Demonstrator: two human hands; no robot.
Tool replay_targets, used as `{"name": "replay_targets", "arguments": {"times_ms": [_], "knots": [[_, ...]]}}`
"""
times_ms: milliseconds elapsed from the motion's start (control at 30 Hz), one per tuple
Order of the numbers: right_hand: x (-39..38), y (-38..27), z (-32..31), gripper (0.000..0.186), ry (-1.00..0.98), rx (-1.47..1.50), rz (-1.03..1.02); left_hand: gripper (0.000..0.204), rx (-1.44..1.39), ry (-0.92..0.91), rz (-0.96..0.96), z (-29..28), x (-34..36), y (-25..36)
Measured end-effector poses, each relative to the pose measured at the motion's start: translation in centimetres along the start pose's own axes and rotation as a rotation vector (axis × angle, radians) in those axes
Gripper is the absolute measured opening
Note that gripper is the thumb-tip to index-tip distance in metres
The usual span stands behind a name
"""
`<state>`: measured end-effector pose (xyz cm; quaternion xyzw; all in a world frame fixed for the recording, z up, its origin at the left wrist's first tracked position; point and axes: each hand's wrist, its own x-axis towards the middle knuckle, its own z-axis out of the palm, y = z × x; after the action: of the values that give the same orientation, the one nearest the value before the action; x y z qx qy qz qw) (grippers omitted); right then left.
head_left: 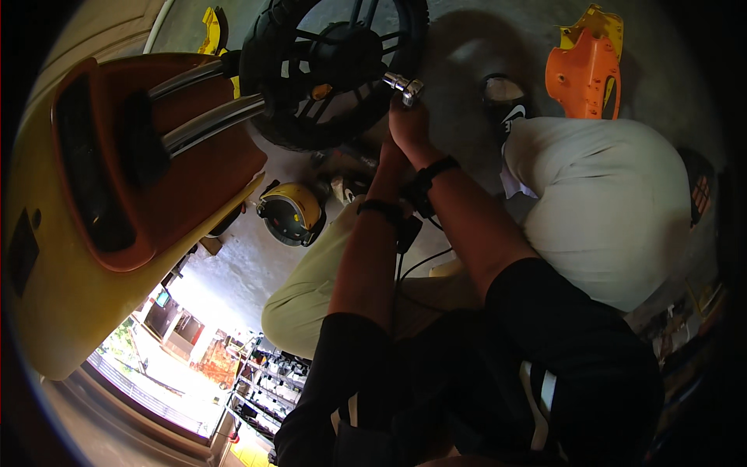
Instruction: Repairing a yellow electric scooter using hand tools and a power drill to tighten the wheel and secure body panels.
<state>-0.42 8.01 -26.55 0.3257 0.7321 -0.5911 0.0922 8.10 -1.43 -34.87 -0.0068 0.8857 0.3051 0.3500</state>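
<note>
Chrome ratchet (405, 86) sits clenched in my right hand (408, 124) at the wheel (334, 70) hub, fastener seemingly unfinished; left hand's (387, 152) grip hidden.

Ratchet socket wrench (405, 86): chrome metal, short shaft with a knurled head, held nearly level and gripped at its near end, its socket end set toward the hub of the wheel. Front wheel (334, 66): black knobby tyre on black spoked rim, dark hub at centre, mounted between two chrome fork tubes (206, 117).

Grey concrete floor (233, 265); stocked shelves (272, 373); bright daylight through a wide doorway (156, 373).
</note>
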Motion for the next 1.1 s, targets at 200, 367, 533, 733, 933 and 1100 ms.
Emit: {"name": "replay_targets", "arguments": {"times_ms": [200,367,533,733,933,1100], "knots": [[-1.0,1.6,1.8,0.035,-0.027,-0.069,0.108,0.056,0.119,-0.044,-0.045,-3.9,-3.0,2.1],[-2.2,0.7,3.4,0.029,-0.261,0.204,0.227,0.057,0.266,-0.082,-0.285,-9.6,-7.6,6.3],[-4.7,-5.1,1.3,0.021,-0.413,0.795,0.802,0.053,0.393,-0.072,-0.319,-16.3,-11.1,11.8],[-5.1,-10.2,-0.5,0.014,-0.462,1.125,1.121,0.039,0.56,0.151,-0.358,-21.6,-13.9,17.2],[-3.5,-13.3,-1.0,0.013,-0.494,1.331,1.117,0.035,0.717,0.236,-0.322,-25.3,-12.9,22.2],[-2.6,-14.4,-1.3,0.013,-0.459,1.337,1.243,0.028,0.766,0.222,-0.337,-26.5,-11.9,25.1]]}}
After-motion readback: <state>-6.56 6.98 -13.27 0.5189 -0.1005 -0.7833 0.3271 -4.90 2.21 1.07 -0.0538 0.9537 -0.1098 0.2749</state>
